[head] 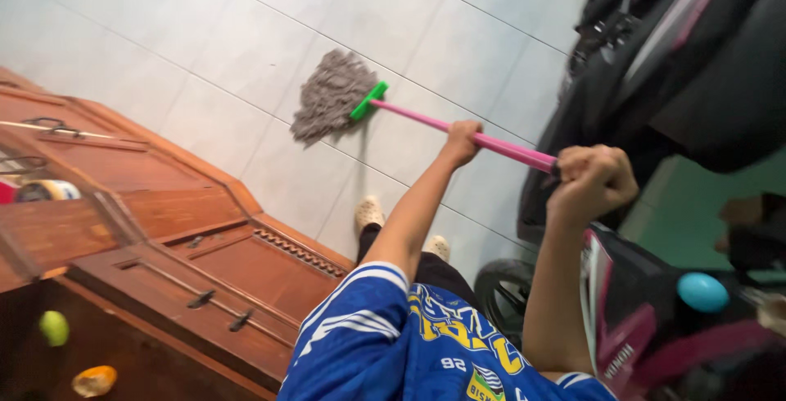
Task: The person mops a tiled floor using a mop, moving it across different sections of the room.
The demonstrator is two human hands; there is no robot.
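Observation:
A mop with a pink handle (508,148), a green clamp (368,100) and a grey string head (327,94) rests on the pale tiled floor (205,49). My left hand (463,141) grips the handle partway down. My right hand (594,180) is closed around the handle's upper end. Both arms reach out from a blue jersey (409,344) at the bottom of the view. Below my arms, my feet in light shoes (368,211) stand on the tiles.
A carved brown wooden cabinet (164,237) with drawers and metal handles fills the left side. Dark motorbikes (688,65) stand close on the right, one with a front wheel (499,290) near my legs. A green ball (53,327) and an orange object (94,380) lie lower left.

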